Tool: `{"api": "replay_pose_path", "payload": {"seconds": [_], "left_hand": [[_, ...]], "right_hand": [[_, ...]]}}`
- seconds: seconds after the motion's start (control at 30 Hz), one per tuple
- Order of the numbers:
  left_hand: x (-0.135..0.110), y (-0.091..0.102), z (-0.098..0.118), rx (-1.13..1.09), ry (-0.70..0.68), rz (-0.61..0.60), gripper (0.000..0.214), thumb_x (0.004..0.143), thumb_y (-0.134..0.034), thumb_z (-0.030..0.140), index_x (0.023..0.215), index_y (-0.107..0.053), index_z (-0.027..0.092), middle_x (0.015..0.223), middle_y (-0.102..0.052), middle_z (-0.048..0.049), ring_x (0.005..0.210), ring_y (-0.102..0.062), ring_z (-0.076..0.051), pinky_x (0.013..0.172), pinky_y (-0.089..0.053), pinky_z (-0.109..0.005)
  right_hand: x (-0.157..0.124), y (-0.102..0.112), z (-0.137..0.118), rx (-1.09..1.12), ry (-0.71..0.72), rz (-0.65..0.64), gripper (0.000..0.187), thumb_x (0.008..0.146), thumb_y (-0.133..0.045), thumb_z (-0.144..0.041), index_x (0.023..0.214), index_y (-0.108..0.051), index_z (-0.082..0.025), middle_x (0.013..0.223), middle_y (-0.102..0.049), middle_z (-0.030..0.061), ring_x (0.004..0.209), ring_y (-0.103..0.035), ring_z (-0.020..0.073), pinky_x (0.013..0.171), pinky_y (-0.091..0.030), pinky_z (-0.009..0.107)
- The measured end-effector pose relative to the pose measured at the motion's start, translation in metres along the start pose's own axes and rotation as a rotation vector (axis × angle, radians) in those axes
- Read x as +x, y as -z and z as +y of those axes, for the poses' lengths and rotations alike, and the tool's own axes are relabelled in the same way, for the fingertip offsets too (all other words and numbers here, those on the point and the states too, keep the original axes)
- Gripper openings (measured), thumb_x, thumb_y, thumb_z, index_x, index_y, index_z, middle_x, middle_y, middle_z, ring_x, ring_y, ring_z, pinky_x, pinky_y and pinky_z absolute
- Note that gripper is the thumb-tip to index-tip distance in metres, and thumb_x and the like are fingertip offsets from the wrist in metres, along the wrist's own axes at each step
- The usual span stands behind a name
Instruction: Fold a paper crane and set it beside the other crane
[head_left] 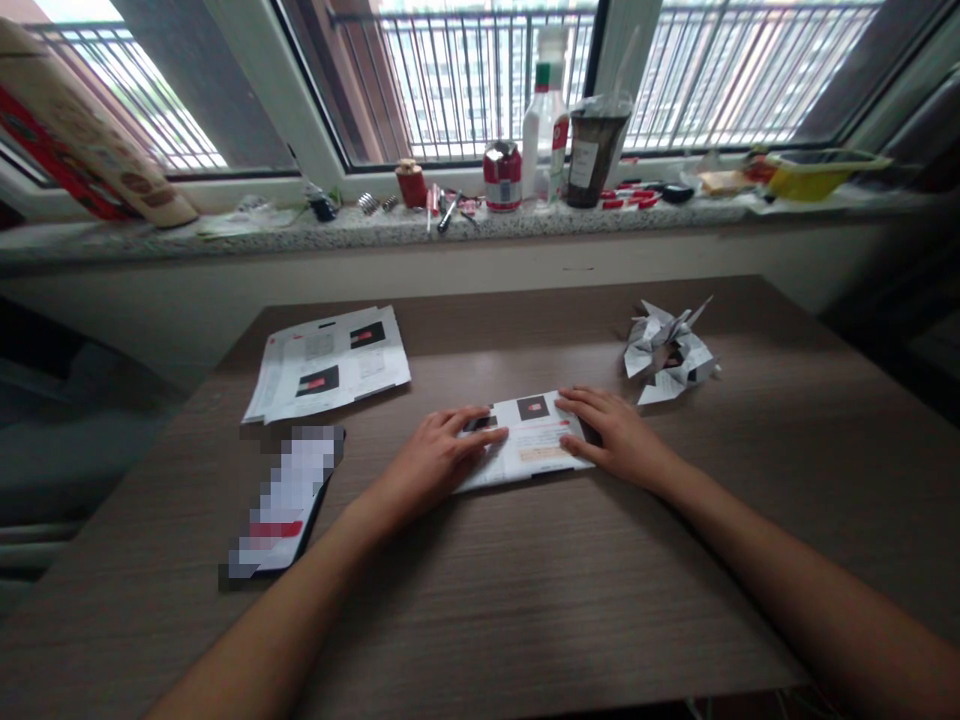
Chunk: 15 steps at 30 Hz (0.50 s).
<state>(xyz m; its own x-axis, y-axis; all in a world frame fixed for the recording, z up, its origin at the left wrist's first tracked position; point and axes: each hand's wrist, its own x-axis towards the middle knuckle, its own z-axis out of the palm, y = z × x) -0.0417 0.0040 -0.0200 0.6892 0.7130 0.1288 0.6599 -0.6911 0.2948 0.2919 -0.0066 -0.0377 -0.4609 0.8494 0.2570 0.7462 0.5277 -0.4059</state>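
A folded sheet of printed paper [536, 435] lies flat near the middle of the brown table, with dark picture squares and lines of text on its upper face. My left hand [450, 447] rests on its left end, fingers stretched out over the paper. On the right end lies my right hand [611, 432], its fingers apart and its thumb toward the near edge. Both hands press on the paper from above, covering its two ends. Beyond my right hand stands a folded paper figure [667, 350] with several pointed tips.
Several printed sheets [334, 365] lie at the table's back left, with a phone [289, 500] nearer my left forearm. Along the stone windowsill [367, 235] stand a red can [502, 175], a clear bottle [536, 140], a dark drink cup [592, 150] and a yellow container [814, 178].
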Motion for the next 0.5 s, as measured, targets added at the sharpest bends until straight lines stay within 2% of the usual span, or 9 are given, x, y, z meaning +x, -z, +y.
{"api": "replay_pose_path", "payload": {"seconds": [0.23, 0.5], "left_hand": [[0.0012, 0.0054, 0.0063, -0.003, 0.04, -0.042, 0.043, 0.106, -0.051, 0.022, 0.144, -0.062, 0.041, 0.15, -0.056, -0.0087, 0.127, -0.054, -0.034, 0.106, -0.046, -0.056], [0.0074, 0.0074, 0.0047, 0.028, 0.029, -0.048, 0.045, 0.106, -0.05, 0.021, 0.143, -0.062, 0.044, 0.145, -0.058, -0.008, 0.117, -0.057, -0.032, 0.102, -0.047, -0.053]], "right_hand": [[0.0002, 0.0016, -0.0025, 0.036, -0.013, 0.025, 0.046, 0.097, -0.067, -0.04, 0.141, -0.062, -0.028, 0.148, -0.06, 0.0113, 0.139, -0.053, 0.0338, 0.116, -0.044, 0.058], [0.0068, 0.0013, -0.0034, 0.03, -0.018, 0.066, 0.034, 0.097, -0.069, -0.037, 0.129, -0.067, -0.027, 0.138, -0.066, 0.0106, 0.129, -0.06, 0.032, 0.109, -0.048, 0.054]]}}
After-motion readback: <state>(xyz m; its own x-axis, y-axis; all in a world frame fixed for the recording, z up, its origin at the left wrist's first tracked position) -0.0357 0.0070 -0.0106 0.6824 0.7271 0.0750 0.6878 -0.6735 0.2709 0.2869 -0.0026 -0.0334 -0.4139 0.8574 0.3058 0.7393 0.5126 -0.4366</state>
